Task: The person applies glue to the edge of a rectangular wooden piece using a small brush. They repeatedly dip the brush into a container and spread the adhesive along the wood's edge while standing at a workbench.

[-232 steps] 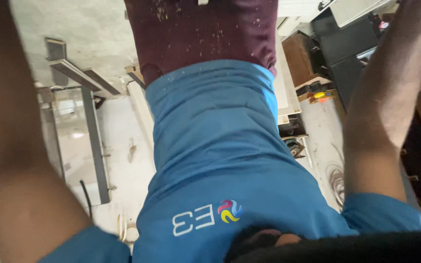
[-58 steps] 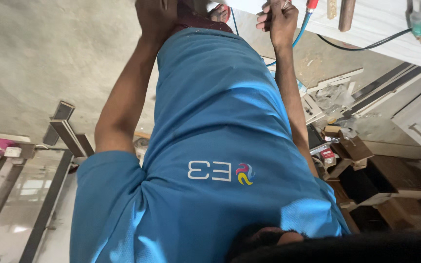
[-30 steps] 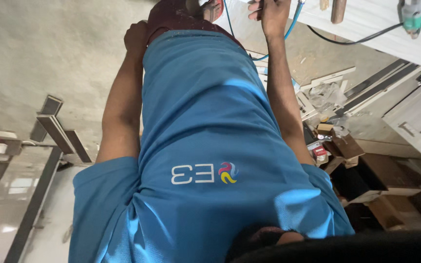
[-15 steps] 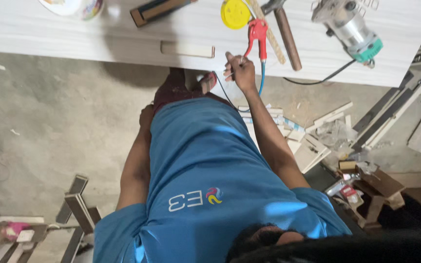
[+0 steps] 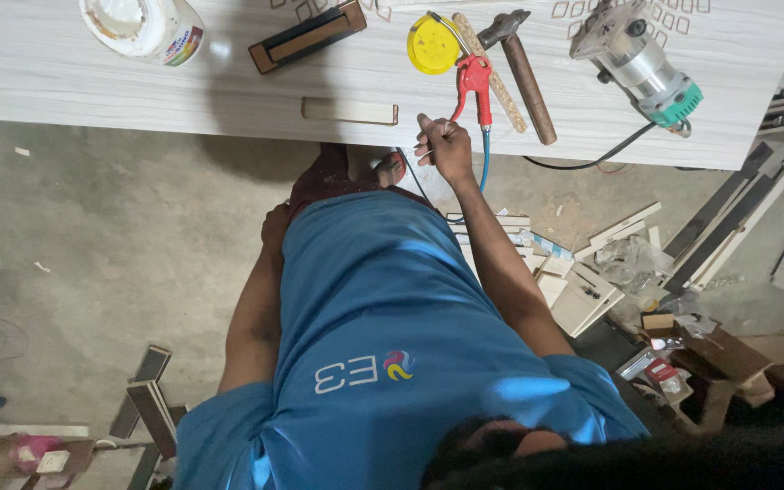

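Note:
My right hand [image 5: 447,147] is at the near edge of a pale wood-grain table [image 5: 120,86], fingers curled and one fingertip raised. It sits just below a red air blow gun [image 5: 474,80] and beside that gun's blue hose [image 5: 484,163]. A thin dark cord [image 5: 413,174] runs down past the hand; whether the hand grips it is unclear. My left hand [image 5: 274,225] rests against my thigh beside the blue shirt [image 5: 383,308], with its fingers hidden.
On the table lie a yellow disc [image 5: 433,45], a hammer [image 5: 524,68], a corded router [image 5: 641,62], a dark sanding block [image 5: 308,34], a small wooden strip [image 5: 349,111] and a white tub [image 5: 142,25]. Wood offcuts [image 5: 583,290] and boxes litter the concrete floor at right.
The view has swung from my shirt and the floor up to the table. My right hand stays at the table edge by the air gun. My left hand has dropped to my thigh.

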